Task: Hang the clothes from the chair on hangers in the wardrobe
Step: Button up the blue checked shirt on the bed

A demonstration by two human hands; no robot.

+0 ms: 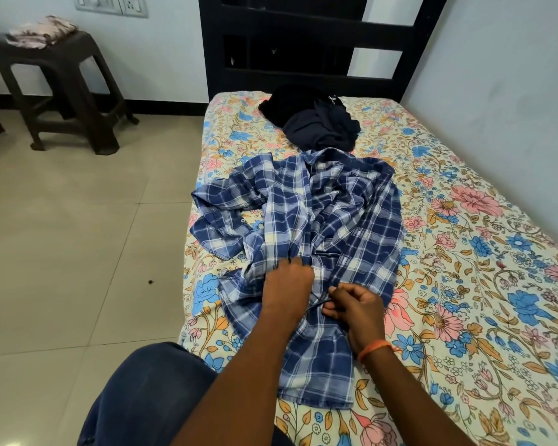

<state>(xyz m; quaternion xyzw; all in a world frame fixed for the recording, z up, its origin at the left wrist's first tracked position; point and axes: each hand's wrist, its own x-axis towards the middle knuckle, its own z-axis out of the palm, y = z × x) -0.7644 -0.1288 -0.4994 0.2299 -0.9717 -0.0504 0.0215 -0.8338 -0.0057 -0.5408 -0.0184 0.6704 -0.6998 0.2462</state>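
A blue and white plaid shirt (pixel 329 220) lies crumpled on the bed's floral sheet (pixel 464 252). My left hand (pixel 287 281) is curled on the shirt's lower front and grips a fold of the fabric. Just to its right, my right hand (pixel 355 307) pinches a thin dark rod (pixel 316 306) that sticks out of the shirt; the rest of the rod is hidden under the cloth. A pile of dark clothes (pixel 316 120) sits beyond the shirt's collar, near the head of the bed.
A dark headboard (pixel 303 37) stands behind the bed, with a pale wall (pixel 496 75) along its right side. On the tiled floor (pixel 78 236) at the left stands a brown plastic stool (pixel 58 85) with a folded light cloth (pixel 41 33) on top. My knee (pixel 149 391) is at the bed's near edge.
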